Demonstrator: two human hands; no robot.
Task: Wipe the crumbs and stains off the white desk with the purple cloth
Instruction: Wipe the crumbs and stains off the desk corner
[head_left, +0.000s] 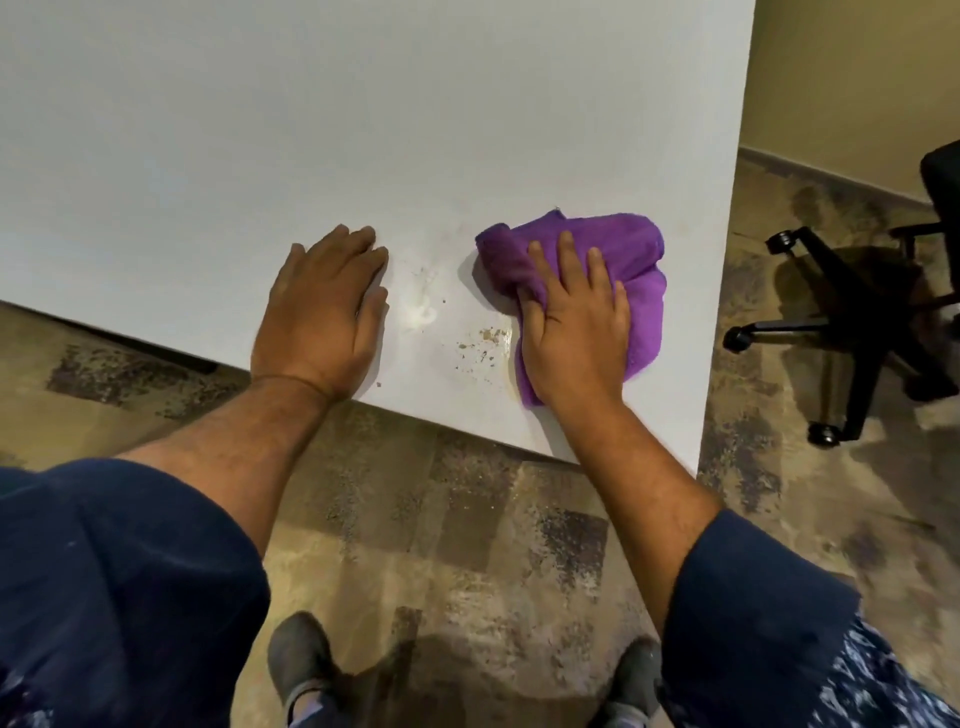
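The white desk (260, 130) fills the upper left of the view, its near edge running diagonally. A crumpled purple cloth (628, 249) lies near the desk's front right corner. My right hand (576, 327) presses flat on the cloth, fingers spread, thumb gripping a fold. Brown crumbs (483, 348) and a wet yellowish smear lie just left of the cloth. A pale round stain (421, 314) sits between the hands. My left hand (322, 312) rests palm down on the bare desk, holding nothing.
A black office chair (852, 322) with wheeled legs stands on the floor right of the desk. Mottled brown floor tiles (467, 519) lie below the desk edge. My shoes (301, 660) show at the bottom. A beige wall rises at the upper right.
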